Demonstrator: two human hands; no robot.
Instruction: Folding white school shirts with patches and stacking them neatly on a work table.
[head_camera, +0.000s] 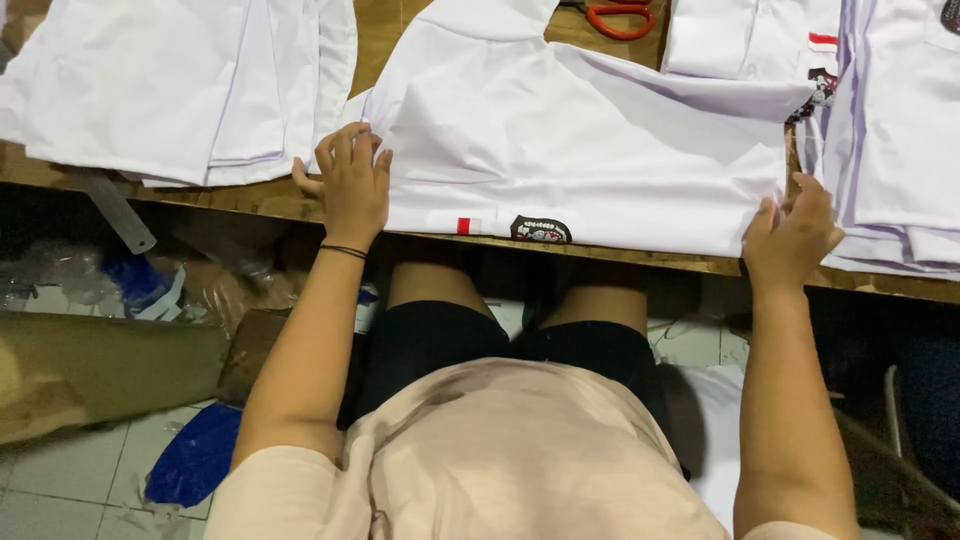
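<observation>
A white shirt (590, 150) lies folded on the wooden table (260, 200), with a small red and white patch and a dark round badge along its near edge. My left hand (350, 180) grips the shirt's near left corner, fingers curled over the cloth. My right hand (793, 232) pinches the shirt's near right corner at the table edge. A thin dark band circles my left wrist.
Stacks of white shirts lie to the left (180, 90) and right (900, 130). Orange-handled scissors (620, 17) rest at the far edge. A clear ruler (115, 208) overhangs the table. Blue plastic (195, 455) and clear bags lie on the tiled floor.
</observation>
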